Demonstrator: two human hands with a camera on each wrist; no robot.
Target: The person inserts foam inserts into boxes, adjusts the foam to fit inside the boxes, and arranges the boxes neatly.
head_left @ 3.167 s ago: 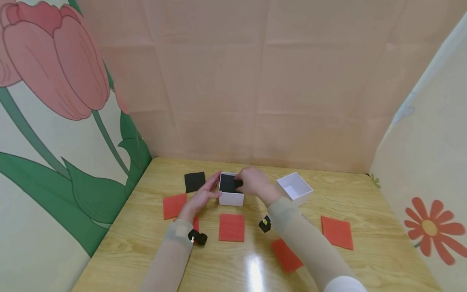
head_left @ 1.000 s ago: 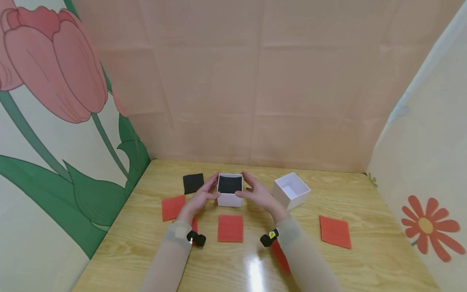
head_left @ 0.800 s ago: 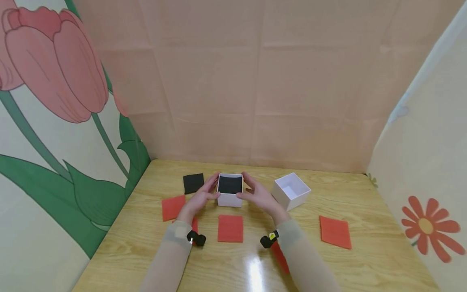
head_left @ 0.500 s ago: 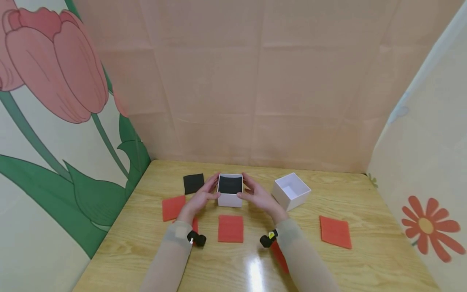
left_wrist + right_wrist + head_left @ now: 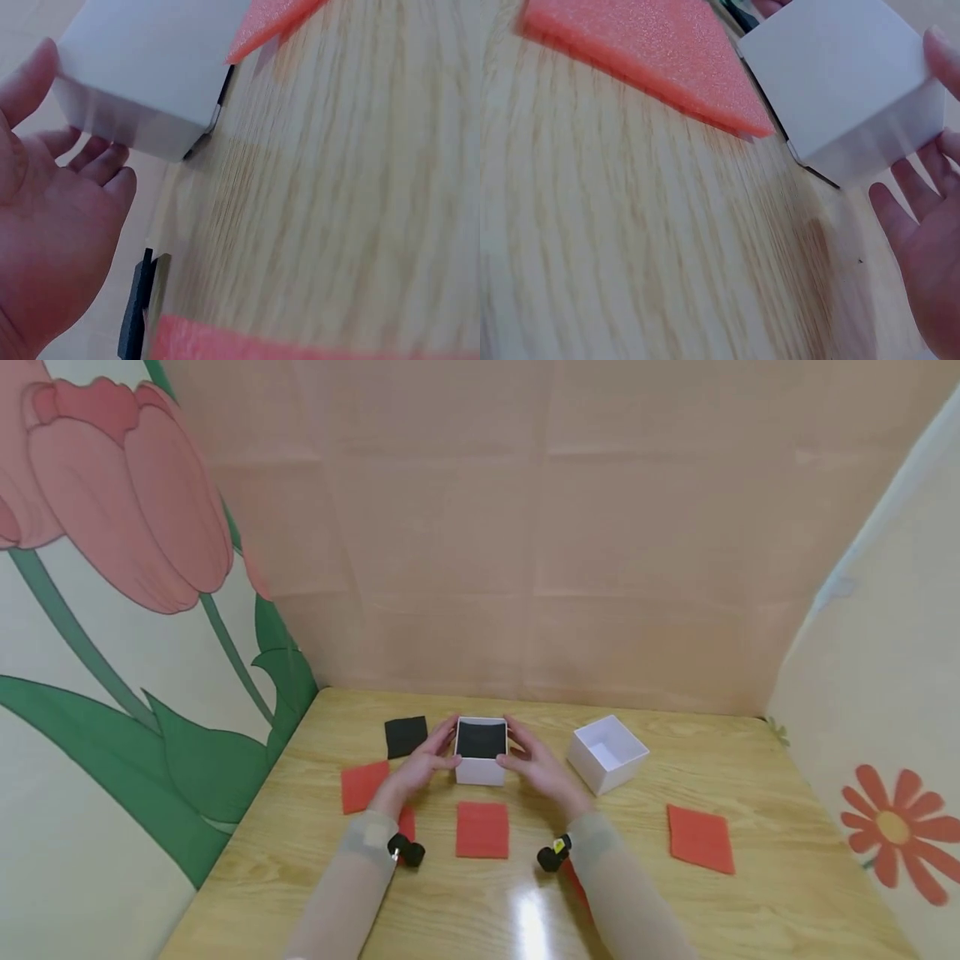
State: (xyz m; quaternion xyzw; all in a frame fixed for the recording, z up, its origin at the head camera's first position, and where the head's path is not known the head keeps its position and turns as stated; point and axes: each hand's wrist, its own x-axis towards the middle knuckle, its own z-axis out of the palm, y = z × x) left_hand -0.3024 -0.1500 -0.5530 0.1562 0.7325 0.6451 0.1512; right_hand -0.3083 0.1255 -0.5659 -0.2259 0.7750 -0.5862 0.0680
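In the head view a small white box (image 5: 481, 772) stands upright near the back of the table, its top uncovered. A black square sheet (image 5: 482, 741) lies inside it, its back edge slightly bowed. My left hand (image 5: 416, 768) grips the box's left side, thumb at the front corner and fingers along the side wall. The right hand (image 5: 540, 768) mirrors this on the right side. In the left wrist view, thumb and fingertips meet the white box (image 5: 150, 52) at its corner. The right wrist view shows the white box (image 5: 840, 67) with fingertips against its side wall.
A second white box (image 5: 618, 771), open-topped, stands to the right. A black square (image 5: 406, 737) lies at the back left. Red foam squares lie at the front (image 5: 482, 830), left (image 5: 363, 787) and right (image 5: 701, 839); others are partly hidden under my forearms.
Since the oldest frame, my right hand has come out of the box and taken hold of its right side. Over the last second the hands and box stay put; the head view shifts slightly.
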